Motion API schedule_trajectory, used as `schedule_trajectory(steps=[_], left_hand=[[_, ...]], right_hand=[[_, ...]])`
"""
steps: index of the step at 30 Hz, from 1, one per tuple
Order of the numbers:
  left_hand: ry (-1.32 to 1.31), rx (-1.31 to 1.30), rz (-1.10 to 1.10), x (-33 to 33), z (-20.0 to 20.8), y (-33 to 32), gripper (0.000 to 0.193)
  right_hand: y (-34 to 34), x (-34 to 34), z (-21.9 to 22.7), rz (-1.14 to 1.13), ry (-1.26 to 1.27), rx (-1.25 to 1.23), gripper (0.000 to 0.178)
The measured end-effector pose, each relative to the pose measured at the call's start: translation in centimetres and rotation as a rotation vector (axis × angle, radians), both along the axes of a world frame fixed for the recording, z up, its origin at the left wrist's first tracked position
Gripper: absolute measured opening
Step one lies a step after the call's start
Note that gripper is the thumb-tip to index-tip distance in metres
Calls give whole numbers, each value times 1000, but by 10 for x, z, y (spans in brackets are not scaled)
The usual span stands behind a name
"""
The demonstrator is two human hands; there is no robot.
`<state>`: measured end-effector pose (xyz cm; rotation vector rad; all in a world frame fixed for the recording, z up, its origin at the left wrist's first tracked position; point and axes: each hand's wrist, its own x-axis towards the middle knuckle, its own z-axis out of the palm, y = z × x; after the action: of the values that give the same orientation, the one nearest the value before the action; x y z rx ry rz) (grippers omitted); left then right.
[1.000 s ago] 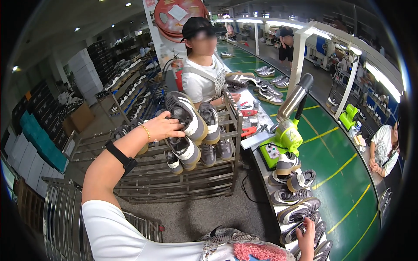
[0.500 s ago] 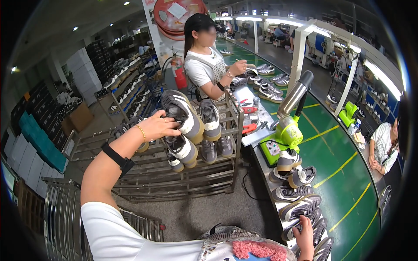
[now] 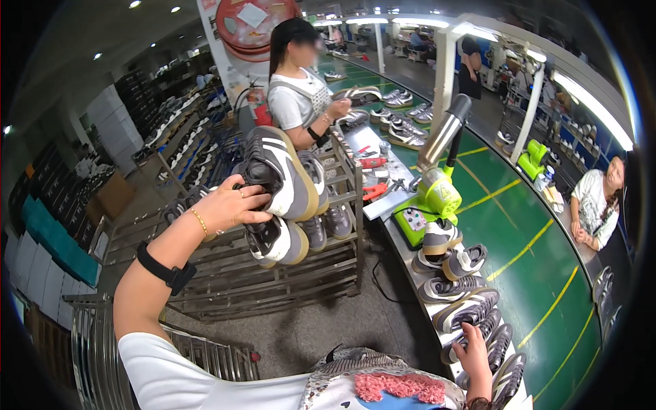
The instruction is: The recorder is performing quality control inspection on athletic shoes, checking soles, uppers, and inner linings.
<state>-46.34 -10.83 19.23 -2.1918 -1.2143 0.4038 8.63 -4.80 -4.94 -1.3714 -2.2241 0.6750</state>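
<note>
A white short sleeve [image 3: 167,372] is worn on the left arm [image 3: 139,301]. Below it, a black strap [image 3: 156,265] with a small black case [image 3: 182,279] is fastened. A gold-coloured bracelet [image 3: 199,221] and, on the left hand [image 3: 229,206], a thin ring [image 3: 242,194] are worn. The patterned garment [image 3: 355,362] is decorated with a fluffy pink patch [image 3: 400,387].

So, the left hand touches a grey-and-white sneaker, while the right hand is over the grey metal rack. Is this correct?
The right hand is not over the rack: the head view shows it by grey and white sneakers beside the green surface.
</note>
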Motion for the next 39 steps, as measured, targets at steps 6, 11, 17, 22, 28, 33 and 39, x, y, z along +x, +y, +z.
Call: schedule_trajectory(steps=[6,11,17,22,28,33,39], left_hand=[[-10,42,-325,96,4,38,34],[-242,-86,-521,191,-23,87,39],[-766,-566,-545,356,-51,143,78],[-959,-874,-411,509,-75,186,83],[-952,-837,-176,673,-119,233,82],[-839,-663,38,807,-154,303,78],[-1052,-377,54,929,-142,410,98]], right_hand=[[-19,28,13,-113,45,-77,52],[-49,86,7,-249,-36,-66,52],[-101,192,6,-542,-21,-14,49],[-153,275,2,-760,23,-121,50],[-208,343,-14,-997,66,-155,51],[-235,380,-33,-1137,93,-208,52],[-228,409,-52,-1174,85,-271,53]])
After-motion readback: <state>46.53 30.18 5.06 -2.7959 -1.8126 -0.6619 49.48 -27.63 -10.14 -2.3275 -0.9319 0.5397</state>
